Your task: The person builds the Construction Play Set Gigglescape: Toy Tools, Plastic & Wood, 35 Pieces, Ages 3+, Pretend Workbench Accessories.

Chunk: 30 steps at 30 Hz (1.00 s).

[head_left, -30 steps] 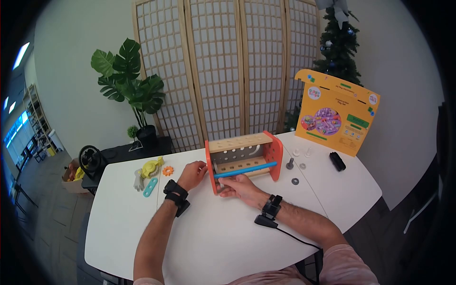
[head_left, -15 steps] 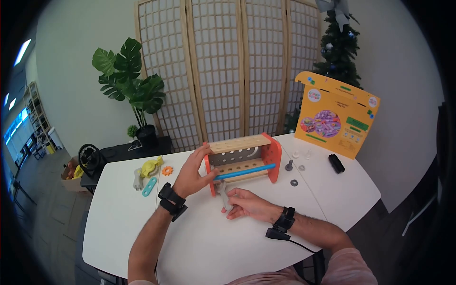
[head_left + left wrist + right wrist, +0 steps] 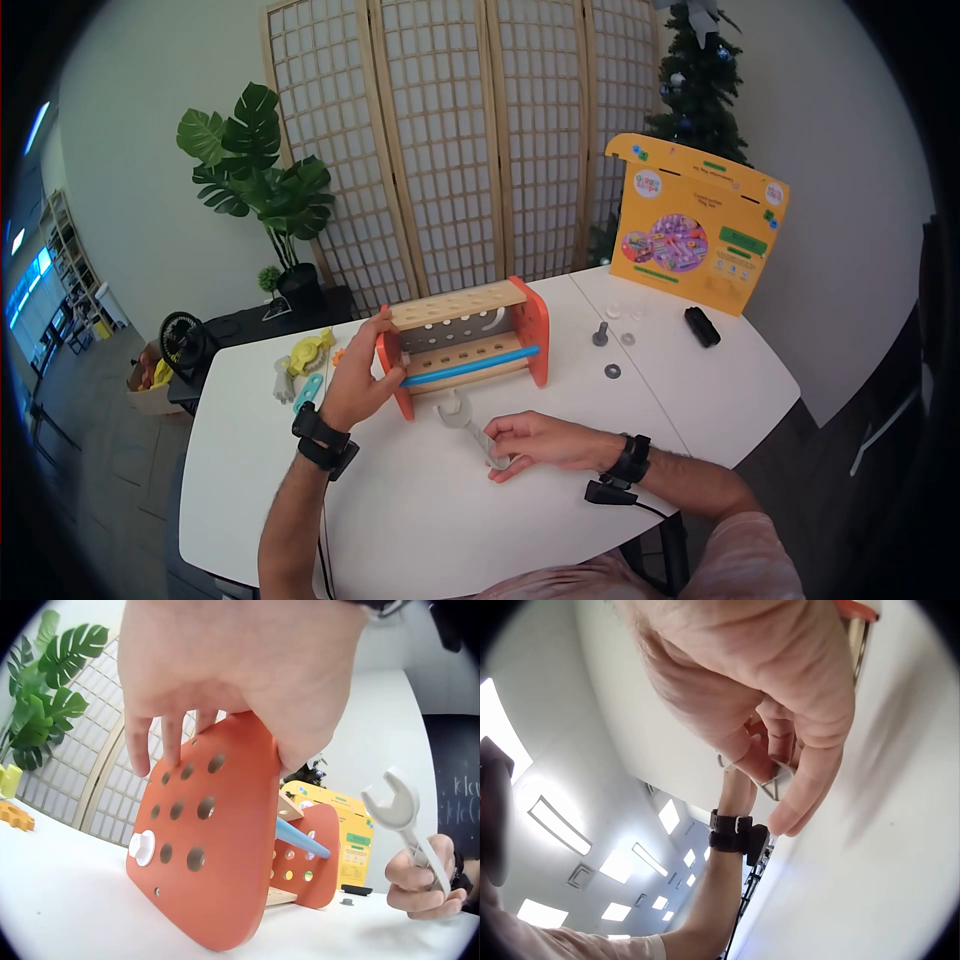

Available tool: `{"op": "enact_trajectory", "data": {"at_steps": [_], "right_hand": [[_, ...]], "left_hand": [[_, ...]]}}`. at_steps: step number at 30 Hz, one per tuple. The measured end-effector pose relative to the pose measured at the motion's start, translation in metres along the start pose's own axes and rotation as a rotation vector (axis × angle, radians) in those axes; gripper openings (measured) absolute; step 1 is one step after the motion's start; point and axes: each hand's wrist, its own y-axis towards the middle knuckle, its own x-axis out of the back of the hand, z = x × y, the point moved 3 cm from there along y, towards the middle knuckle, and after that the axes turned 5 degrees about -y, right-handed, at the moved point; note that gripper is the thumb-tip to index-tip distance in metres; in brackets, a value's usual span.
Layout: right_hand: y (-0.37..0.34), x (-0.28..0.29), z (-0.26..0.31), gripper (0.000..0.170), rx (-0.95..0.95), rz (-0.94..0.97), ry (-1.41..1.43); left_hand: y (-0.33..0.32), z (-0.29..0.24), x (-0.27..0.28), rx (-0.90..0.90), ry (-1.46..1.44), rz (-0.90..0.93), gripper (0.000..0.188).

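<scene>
A toy toolbox (image 3: 465, 358) with red side panels, wooden slats and a blue bar stands on the table. My left hand (image 3: 357, 378) grips the top of its left panel (image 3: 210, 825), fingers over the outer face and thumb at the front edge. Low on that face sits a white bolt head (image 3: 142, 847). In front of the toolbox, my right hand (image 3: 545, 442) holds a grey toy wrench (image 3: 458, 412) by its handle, the open end pointing toward the toolbox. In the right wrist view, curled fingers hide most of the wrench.
Right of the toolbox lie a grey bolt (image 3: 600, 335), a dark ring (image 3: 612, 371), a black object (image 3: 702, 327) and pale small parts. A yellow box (image 3: 700, 230) stands behind them. On the left are a teal strip (image 3: 308, 391) and a yellow toy piece (image 3: 311, 352).
My right hand has drawn the wrench away from the toolbox, toward me. My left hand has risen from beside the left panel to grip its top. The toolbox has shifted left and turned slightly.
</scene>
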Motion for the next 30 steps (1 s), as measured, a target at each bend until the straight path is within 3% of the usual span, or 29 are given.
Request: {"op": "enact_trajectory", "data": {"at_steps": [3, 6, 8, 11, 12, 14, 17, 20, 22, 25, 27, 28, 30], "right_hand": [[-0.005, 0.001, 0.005, 0.028, 0.046, -0.012, -0.034], [-0.007, 0.000, 0.010, 0.030, 0.102, -0.047, -0.088], [-0.008, -0.003, 0.014, 0.032, 0.128, -0.069, -0.116], [-0.009, -0.007, 0.023, 0.034, 0.188, -0.075, -0.084], [-0.010, -0.010, 0.027, 0.034, 0.225, -0.072, -0.054], [-0.011, -0.016, 0.034, 0.034, 0.261, -0.067, -0.021], [-0.013, -0.022, 0.045, 0.031, 0.362, -0.035, -0.080], [-0.020, -0.019, 0.049, 0.030, 0.402, -0.129, -0.177], [-0.032, -0.005, 0.058, 0.031, 0.355, -0.321, -0.906], [-0.049, 0.031, 0.037, 0.024, 0.174, -0.556, -1.670], [-0.055, 0.063, 0.022, 0.021, -0.100, -0.621, -1.844], [-0.059, 0.076, 0.013, 0.021, -0.100, -0.609, -1.843], [-0.071, 0.101, -0.001, 0.019, -0.004, -0.865, -1.869]], "left_hand": [[-0.003, -0.005, 0.005, 0.063, -0.049, 0.004, 0.052], [-0.005, -0.016, 0.006, -0.033, 0.111, -0.022, 0.051], [-0.009, -0.055, 0.012, -0.139, 0.194, -0.217, 0.040], [-0.016, -0.083, 0.012, -0.250, 0.193, -0.057, 0.025], [-0.019, -0.094, 0.009, -0.242, 0.190, -0.054, 0.025], [-0.023, -0.118, -0.008, -0.182, 0.069, 0.132, 0.020], [-0.032, -0.124, -0.028, -0.168, -0.011, 0.109, 0.020], [-0.032, -0.128, -0.035, -0.154, -0.137, 0.085, 0.018], [-0.033, -0.128, -0.029, -0.024, -0.118, 0.061, 0.015], [-0.039, -0.117, -0.021, 0.008, -0.030, 0.139, 0.015], [-0.045, -0.114, -0.021, 0.041, 0.032, 0.191, 0.015], [-0.048, -0.115, -0.021, 0.018, 0.059, 0.218, 0.014], [-0.055, -0.113, -0.024, 0.009, 0.080, 0.246, 0.014]]}}
